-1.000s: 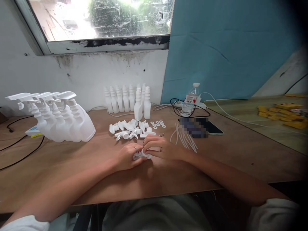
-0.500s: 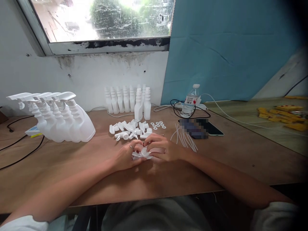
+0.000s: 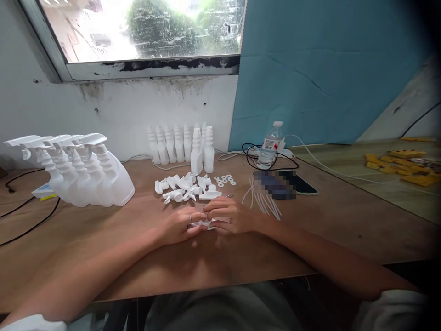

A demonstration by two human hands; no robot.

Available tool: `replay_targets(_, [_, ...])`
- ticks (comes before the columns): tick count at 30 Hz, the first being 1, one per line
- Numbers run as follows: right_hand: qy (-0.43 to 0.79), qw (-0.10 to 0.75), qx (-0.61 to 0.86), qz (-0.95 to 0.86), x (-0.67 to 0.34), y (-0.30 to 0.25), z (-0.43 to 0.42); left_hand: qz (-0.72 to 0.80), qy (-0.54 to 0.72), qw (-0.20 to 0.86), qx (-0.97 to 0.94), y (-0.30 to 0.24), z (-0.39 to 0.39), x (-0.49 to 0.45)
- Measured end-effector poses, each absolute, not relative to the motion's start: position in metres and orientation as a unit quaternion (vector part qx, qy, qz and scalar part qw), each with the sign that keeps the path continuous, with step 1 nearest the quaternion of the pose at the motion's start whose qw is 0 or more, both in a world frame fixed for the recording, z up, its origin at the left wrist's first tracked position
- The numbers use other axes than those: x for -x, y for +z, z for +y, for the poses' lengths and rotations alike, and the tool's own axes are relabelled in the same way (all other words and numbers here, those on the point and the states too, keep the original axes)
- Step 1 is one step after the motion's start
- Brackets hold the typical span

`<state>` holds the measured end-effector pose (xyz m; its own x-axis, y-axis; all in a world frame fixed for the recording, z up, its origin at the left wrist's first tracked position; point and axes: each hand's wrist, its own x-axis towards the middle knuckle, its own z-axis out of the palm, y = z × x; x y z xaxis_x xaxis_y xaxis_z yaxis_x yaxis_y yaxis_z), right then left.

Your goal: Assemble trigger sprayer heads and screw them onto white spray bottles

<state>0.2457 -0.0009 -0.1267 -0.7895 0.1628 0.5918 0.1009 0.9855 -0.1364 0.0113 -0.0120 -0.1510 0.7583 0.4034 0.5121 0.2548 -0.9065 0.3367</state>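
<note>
One white spray part (image 3: 208,225), near middle of desk (image 3: 327,230), long axis roughly left-right; mostly covered, cannot tell which end is nozzle. Left hand (image 3: 179,224) pinches left side, right hand (image 3: 234,216) right side; both sets of fingers narrow, holding it. Just beyond: pile of spray heads (image 3: 178,196), overlapping, uncountable; about eight small rings (image 3: 233,183) right of it. Farther: at least eight upright bottles (image 3: 208,158). Right: several thin tubes (image 3: 252,193), one water bottle (image 3: 268,156).
</note>
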Motion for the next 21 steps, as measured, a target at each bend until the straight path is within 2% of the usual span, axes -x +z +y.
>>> replay_targets(11, [0.072, 0.327, 0.087, -0.938, -0.245, -0.129, -0.008, 0.139, 0.308, 0.078, -0.938, -0.151, -0.008, -0.011])
replay_targets(17, [0.143, 0.313, 0.082, -0.935, -0.249, -0.123, -0.002, 0.155, 0.349, 0.056, -0.923, -0.152, -0.012, -0.014])
replay_targets(21, [0.215, 0.344, 0.214, -0.889, -0.278, -0.106, 0.019, 0.223, 0.329, 0.075, -0.915, -0.153, -0.015, -0.011])
